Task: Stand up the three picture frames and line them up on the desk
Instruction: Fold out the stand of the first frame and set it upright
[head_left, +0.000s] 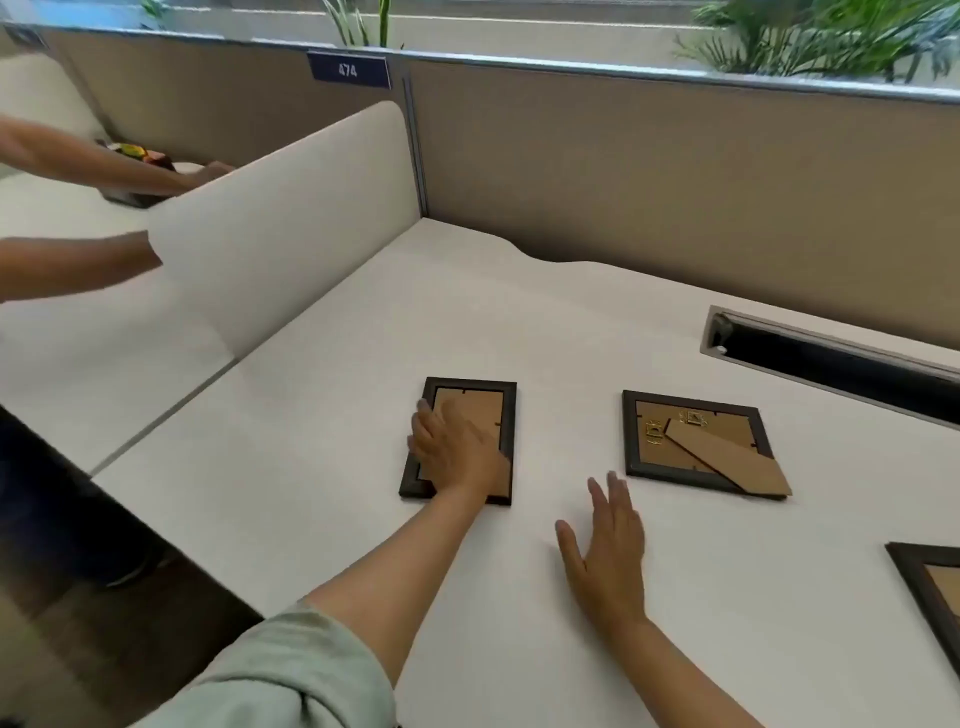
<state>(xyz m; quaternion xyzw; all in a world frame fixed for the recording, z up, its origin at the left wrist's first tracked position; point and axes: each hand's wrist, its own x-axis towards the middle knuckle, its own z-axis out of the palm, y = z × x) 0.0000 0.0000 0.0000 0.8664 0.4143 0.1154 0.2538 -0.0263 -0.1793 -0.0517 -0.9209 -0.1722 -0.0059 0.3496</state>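
Three dark-framed picture frames lie face down on the white desk (363, 322), brown backs up. My left hand (457, 452) rests flat on the back of the left frame (506, 410), fingers spread, not gripping. The middle frame (696, 441) lies to the right with its cardboard stand leg swung out over its lower right corner. My right hand (608, 551) hovers open over the bare desk between these two frames, holding nothing. The third frame (924, 587) is cut off by the right edge.
A cable slot (831, 358) is sunk into the desk at the back right. A beige partition wall (675, 171) runs along the back, and a white divider (291, 218) stands on the left. Another person's arms (78, 208) reach over the neighbouring desk.
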